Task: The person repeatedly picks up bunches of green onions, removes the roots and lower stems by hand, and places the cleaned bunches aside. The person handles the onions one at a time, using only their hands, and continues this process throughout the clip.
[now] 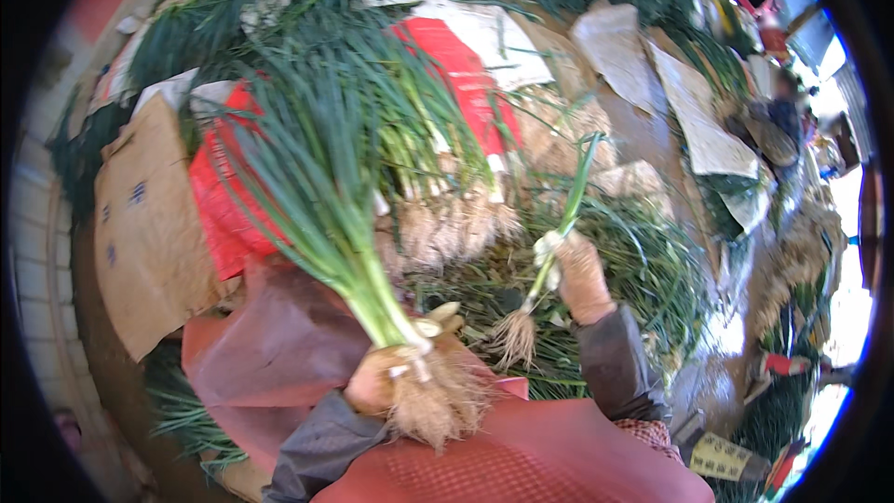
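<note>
In my left hand [371, 382] is a thick bunch of green onions [358, 251], gripped low by the white stems. Their roots [433, 410] hang over my lap, and the long leaves slant up and to the left. My right hand [579, 275] is closed around a single green onion [549, 265], held upright with its roots down above a heap of loose leaves and trimmings [633, 270]. The fingertips of that hand look white. Just beyond both hands lies a row of more green onions [424, 149], roots toward me.
A red sack [223, 196] and a tan sack [140, 214] lie at the left; another red sack [466, 84] is under the onion pile. White sheets [712, 130] cover bundles at the right. A person [785, 121] is farther off. A pink apron [521, 456] covers my lap.
</note>
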`<state>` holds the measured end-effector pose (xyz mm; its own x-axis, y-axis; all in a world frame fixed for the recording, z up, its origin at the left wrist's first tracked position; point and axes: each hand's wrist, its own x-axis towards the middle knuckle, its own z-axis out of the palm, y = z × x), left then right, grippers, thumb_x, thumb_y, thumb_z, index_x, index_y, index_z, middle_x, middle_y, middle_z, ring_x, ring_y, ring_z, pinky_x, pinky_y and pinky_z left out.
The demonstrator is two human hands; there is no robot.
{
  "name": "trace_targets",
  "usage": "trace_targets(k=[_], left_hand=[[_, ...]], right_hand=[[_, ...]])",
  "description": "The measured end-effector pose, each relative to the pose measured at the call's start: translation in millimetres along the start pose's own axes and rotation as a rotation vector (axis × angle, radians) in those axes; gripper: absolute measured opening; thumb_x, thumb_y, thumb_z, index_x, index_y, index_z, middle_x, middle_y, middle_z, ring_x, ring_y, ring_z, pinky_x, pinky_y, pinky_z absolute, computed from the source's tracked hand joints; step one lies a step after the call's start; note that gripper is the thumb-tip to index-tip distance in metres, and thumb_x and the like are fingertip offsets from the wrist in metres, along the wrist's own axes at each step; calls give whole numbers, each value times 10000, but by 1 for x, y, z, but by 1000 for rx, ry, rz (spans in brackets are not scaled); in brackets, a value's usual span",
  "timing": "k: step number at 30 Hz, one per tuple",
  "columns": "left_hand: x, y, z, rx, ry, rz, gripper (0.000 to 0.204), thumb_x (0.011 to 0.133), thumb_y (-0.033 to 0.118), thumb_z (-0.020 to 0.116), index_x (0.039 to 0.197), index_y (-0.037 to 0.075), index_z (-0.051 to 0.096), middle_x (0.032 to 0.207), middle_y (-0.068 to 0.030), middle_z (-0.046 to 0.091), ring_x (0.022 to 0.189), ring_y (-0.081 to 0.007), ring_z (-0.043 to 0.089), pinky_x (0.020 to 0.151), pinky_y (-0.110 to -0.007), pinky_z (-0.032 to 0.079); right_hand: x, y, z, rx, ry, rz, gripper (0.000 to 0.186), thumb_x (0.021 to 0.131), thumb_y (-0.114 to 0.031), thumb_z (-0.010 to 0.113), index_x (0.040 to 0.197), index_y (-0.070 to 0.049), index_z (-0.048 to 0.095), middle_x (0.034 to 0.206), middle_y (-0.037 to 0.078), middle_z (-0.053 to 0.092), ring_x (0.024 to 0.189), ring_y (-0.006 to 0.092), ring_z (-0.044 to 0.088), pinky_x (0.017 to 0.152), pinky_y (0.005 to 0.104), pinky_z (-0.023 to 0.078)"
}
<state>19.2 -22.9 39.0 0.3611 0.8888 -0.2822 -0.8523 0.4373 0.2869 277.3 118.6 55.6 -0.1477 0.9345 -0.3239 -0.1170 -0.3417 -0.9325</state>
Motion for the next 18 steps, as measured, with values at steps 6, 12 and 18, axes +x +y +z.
trace_targets(k=[6, 12, 18], left_hand=[[0, -6, -25, -172, 93, -129, 358, 809, 26, 571, 1154, -51, 516, 964, -141, 624, 726, -203, 634, 677, -306, 552], [-5, -2, -27, -310, 10, -215, 372, 801, 64, 576, 1158, -16, 507, 1262, -238, 489, 1037, -284, 578, 876, -406, 504], [-5, -1, -26, -236, 30, -154, 379, 796, 69, 587, 1159, -8, 511, 1184, -226, 540, 966, -267, 601, 829, -384, 519]], right_hand=[[-20, 28, 75, -530, -651, 230, 374, 961, -331, 455, 1170, -31, 539, 965, 74, 645, 440, 49, 434, 432, 195, 394], [-61, 81, -80, -1927, -948, 495, 371, 883, -397, 490, 1011, -101, 673, 928, 68, 670, 745, 177, 636, 690, 327, 525], [-19, 26, 61, -571, -415, 255, 449, 920, -418, 487, 1174, -61, 585, 894, 70, 644, 603, 87, 531, 556, 233, 445]])
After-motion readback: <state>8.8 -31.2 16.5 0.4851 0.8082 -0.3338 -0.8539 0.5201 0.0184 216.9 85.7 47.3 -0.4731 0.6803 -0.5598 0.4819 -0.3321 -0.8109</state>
